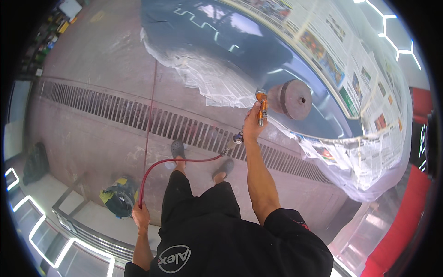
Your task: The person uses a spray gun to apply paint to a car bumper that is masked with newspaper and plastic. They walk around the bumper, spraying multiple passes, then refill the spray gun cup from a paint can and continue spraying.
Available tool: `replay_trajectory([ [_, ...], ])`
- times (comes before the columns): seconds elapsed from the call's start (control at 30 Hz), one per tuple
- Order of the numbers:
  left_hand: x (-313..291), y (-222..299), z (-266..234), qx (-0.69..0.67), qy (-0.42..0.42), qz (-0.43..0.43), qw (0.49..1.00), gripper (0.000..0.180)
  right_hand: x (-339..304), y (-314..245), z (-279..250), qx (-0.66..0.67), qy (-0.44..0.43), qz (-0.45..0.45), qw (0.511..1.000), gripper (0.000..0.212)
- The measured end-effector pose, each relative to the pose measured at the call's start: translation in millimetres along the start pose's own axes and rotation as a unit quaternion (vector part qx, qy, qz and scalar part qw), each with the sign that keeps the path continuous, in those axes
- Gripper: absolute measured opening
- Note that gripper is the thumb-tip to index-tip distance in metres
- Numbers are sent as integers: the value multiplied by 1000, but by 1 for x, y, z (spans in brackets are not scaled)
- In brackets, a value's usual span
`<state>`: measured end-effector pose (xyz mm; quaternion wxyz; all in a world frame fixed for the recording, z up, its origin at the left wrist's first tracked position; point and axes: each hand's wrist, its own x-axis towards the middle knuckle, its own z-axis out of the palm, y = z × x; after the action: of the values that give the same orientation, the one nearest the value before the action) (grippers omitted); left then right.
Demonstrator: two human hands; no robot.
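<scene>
In my right hand (253, 121) is an orange spray gun (261, 102), its grip wrapped by my fingers. A round, greyish paint cup (295, 99) sits on the gun's right side. Just beyond the nozzle lies a glossy blue car panel (221, 41). A red air hose (177, 160) runs from the fitting (234, 142) under the gun in a curve to the lower left. There my left hand (140, 214) is closed around the hose. Newspaper masking (332, 51) covers the area beyond the panel, and thin whitish masking sheeting (198, 76) hangs along its near edge.
A long floor grate (115, 113) crosses beneath my feet. To the left stands a bin with a dark bag (119, 198), beside a metal frame (76, 210). A thin line of hose (150, 111) lies on the floor. Red covering (397, 226) hangs at right.
</scene>
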<state>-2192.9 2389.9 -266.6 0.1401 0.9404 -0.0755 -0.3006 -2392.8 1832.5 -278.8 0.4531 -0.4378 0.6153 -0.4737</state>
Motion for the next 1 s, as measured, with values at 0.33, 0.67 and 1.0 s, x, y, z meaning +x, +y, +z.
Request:
replay_trajectory([
  [0.33, 34, -31, -33, -73, 61, -55, 994, 34, -37, -17, 215, -23, -118, 1, 993, 48],
  [0.67, 52, -56, -26, -134, 72, -59, 987, 36, -37, -34, 287, 34, -197, -17, 980, 52],
  [1.0, 70, -23, -33, -14, -2, 57, 998, 34, -6, -30, 78, -19, -76, 17, 997, 45],
])
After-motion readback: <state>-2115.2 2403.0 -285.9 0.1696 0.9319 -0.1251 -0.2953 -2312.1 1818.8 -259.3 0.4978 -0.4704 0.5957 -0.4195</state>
